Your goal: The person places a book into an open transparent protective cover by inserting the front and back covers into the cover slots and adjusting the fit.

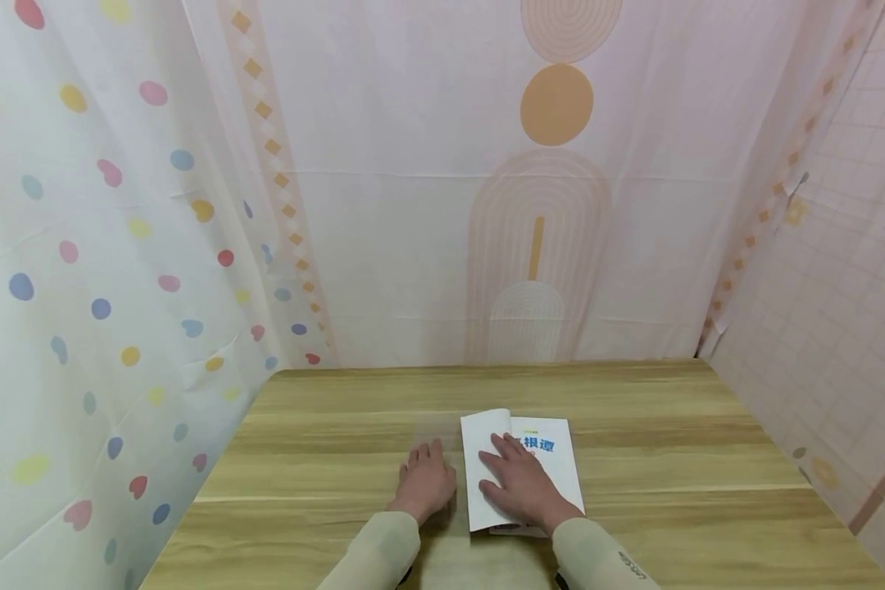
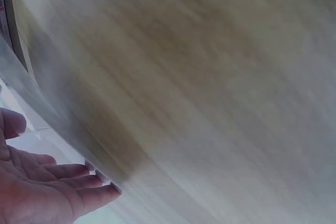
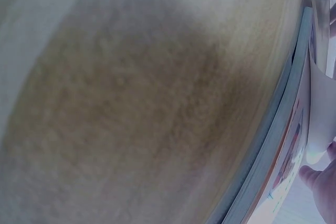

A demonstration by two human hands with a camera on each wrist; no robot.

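Note:
A thin white booklet (image 1: 555, 459) with blue characters on its cover lies on the wooden table (image 1: 324, 442), near the front middle. A white sheet (image 1: 478, 475), curled up at its far end, covers the booklet's left part. My right hand (image 1: 519, 483) lies flat on that sheet and the cover, fingers straight and spread. My left hand (image 1: 426, 477) rests palm down on the bare wood just left of the booklet, apart from it. In the left wrist view the left hand (image 2: 47, 192) shows straight fingers against blurred wood. The right wrist view shows the booklet's edge (image 3: 281, 171) and a fingertip (image 3: 315, 179).
Cloth walls close in the table: a dotted curtain (image 1: 81, 287) on the left, a pale one with orange shapes (image 1: 556, 106) at the back, and a pink checked one (image 1: 848, 270) on the right. Bare wood lies on both sides of the booklet.

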